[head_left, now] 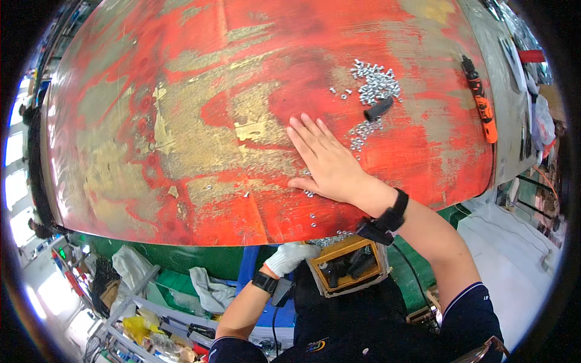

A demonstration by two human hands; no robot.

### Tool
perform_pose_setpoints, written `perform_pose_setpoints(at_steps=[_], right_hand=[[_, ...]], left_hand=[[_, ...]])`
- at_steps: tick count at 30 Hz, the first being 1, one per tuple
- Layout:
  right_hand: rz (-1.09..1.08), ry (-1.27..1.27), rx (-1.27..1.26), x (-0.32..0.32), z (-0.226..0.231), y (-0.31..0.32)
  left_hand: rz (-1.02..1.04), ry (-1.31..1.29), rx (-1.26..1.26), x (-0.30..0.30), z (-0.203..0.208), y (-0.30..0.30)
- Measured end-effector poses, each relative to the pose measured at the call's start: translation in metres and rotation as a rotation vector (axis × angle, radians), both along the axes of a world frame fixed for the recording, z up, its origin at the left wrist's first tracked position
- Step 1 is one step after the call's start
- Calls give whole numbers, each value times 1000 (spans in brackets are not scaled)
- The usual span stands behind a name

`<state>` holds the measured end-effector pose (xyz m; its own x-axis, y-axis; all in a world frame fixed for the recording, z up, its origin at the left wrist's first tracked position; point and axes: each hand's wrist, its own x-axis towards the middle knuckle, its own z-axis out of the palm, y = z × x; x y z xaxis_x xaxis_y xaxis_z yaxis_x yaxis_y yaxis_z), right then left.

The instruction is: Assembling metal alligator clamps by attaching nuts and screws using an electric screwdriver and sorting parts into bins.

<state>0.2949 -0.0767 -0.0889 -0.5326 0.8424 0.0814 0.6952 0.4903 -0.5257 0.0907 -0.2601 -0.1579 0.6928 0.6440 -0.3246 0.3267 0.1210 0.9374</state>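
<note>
My right hand (327, 160) is bare and lies flat on the worn red tabletop (272, 72), fingers stretched out. A few small metal nuts (309, 193) lie beside the heel of this hand. Below the table's near edge, my left hand (287, 258) in a white glove grips the left side of a yellow-brown box (378, 278). Black parts (348, 269) lie in the box, and many small silvery pieces (330, 240) are gathered at its far end, under the table edge. The left fingertips are partly hidden.
Right of my right hand lie a pile of small silvery screws or rivets (378, 85), a black cylindrical piece (379, 109) and scattered nuts (363, 132). An orange and black power tool (480, 103) rests near the right edge. Shelving with bags (145, 327) stands lower left.
</note>
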Motion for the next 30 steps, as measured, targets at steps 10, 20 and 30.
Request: perform_pose_setpoints(at_steps=[10,20,30], right_hand=[[561,-100,-232,13,13,-63],[859,16,-275,37,6,-120],[259,-305,-179,52,18,-154]], left_hand=[[314,-38,-574,-9,10,2],[-46,115,247,-22,-8,-17],[383,-76,-726,6,31,13]])
